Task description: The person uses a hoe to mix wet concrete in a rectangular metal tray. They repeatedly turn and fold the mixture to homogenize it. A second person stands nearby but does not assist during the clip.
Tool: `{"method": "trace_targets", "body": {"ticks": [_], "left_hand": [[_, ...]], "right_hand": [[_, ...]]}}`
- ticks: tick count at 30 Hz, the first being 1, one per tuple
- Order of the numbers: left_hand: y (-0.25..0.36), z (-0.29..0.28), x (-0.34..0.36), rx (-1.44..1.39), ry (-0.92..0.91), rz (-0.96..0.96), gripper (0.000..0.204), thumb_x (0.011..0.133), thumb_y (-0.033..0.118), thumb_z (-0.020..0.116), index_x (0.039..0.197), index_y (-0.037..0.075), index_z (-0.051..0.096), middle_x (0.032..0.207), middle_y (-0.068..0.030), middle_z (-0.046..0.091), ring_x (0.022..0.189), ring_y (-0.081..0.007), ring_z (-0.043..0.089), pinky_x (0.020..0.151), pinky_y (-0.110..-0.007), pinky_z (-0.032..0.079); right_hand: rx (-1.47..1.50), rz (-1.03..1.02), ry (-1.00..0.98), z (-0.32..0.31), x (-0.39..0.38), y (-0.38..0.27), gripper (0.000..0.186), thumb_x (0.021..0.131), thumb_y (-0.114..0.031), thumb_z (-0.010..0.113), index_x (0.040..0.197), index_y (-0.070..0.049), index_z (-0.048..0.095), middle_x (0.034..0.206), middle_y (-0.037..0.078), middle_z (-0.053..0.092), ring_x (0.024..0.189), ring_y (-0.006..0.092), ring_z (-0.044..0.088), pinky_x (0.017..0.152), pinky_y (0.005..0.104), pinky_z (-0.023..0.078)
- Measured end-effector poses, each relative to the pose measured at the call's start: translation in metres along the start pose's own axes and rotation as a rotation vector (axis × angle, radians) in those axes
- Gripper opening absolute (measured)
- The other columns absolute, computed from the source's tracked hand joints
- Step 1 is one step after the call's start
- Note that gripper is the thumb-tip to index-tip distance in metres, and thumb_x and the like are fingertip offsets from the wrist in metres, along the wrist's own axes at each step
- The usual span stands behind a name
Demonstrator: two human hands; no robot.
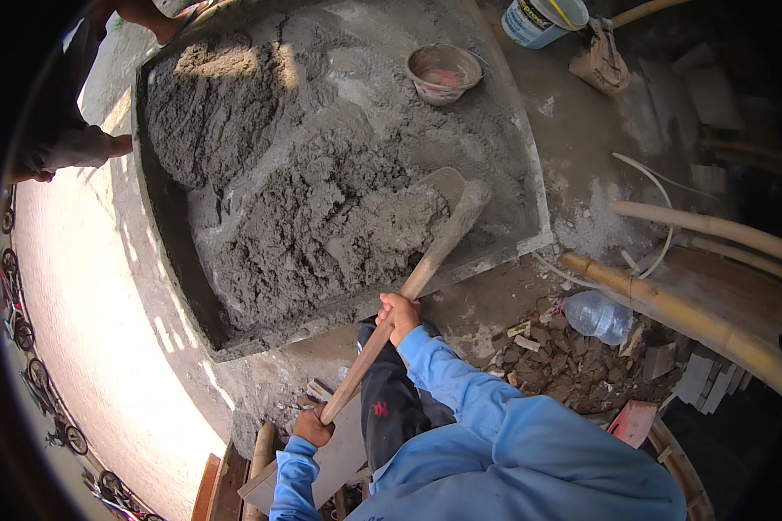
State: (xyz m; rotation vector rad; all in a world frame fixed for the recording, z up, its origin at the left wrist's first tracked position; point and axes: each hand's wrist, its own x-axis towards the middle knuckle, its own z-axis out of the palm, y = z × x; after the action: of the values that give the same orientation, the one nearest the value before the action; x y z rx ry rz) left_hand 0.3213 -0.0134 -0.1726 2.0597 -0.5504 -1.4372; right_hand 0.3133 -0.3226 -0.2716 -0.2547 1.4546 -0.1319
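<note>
Both my hands are wrapped round the wooden handle [367, 356] of a long-handled hoe. My left hand [314, 427] grips it near its lower end, and my right hand [398, 318] is closed farther up the shaft. At the far end, the cement-caked hoe head [467, 201] lies against the right side of a heap of wet grey mortar [321, 221], its blade partly hidden by the mix. The heap is in a wide, shallow mixing trough [167, 252] with a low rim. A mortar-smeared bucket [443, 76] sits inside the trough toward the back right.
Another person's leg [78, 148] and foot show at the upper left. A white-and-blue pail [543, 19] and a bag [599, 65] stand beyond the trough. Bamboo poles [686, 308], a clear plastic bottle [598, 316] and broken rubble [552, 360] lie to the right. Bicycles [39, 373] line the far left.
</note>
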Motion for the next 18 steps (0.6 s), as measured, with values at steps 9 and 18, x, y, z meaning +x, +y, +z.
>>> {"method": "trace_targets", "body": {"ticks": [9, 18], "left_hand": [[0.102, 0.068, 0.142, -0.055, 0.179, 0.131, 0.036, 0.073, 0.018, 0.067, 0.107, 0.011, 0.056, 0.087, -0.0232, 0.067, 0.085, -0.0455, 0.063, 0.077, -0.052, 0.052], [0.071, 0.031, 0.011, -0.154, 0.217, -0.296, 0.037, 0.072, 0.02, 0.067, 0.102, 0.0, 0.06, 0.085, -0.0275, 0.065, 0.084, -0.0457, 0.064, 0.077, -0.049, 0.051]], "right_hand": [[-0.197, -0.501, -0.173, 0.054, 0.023, -0.198, 0.016, 0.081, -0.005, 0.063, 0.075, -0.007, 0.049, 0.059, -0.002, 0.044, 0.047, 0.0092, 0.042, 0.047, 0.0291, 0.039], [-0.422, 0.201, -0.012, 0.009, 0.158, 0.037, 0.01, 0.088, -0.008, 0.058, 0.08, -0.002, 0.058, 0.052, 0.005, 0.041, 0.043, 0.0214, 0.038, 0.046, 0.0409, 0.042]]}}
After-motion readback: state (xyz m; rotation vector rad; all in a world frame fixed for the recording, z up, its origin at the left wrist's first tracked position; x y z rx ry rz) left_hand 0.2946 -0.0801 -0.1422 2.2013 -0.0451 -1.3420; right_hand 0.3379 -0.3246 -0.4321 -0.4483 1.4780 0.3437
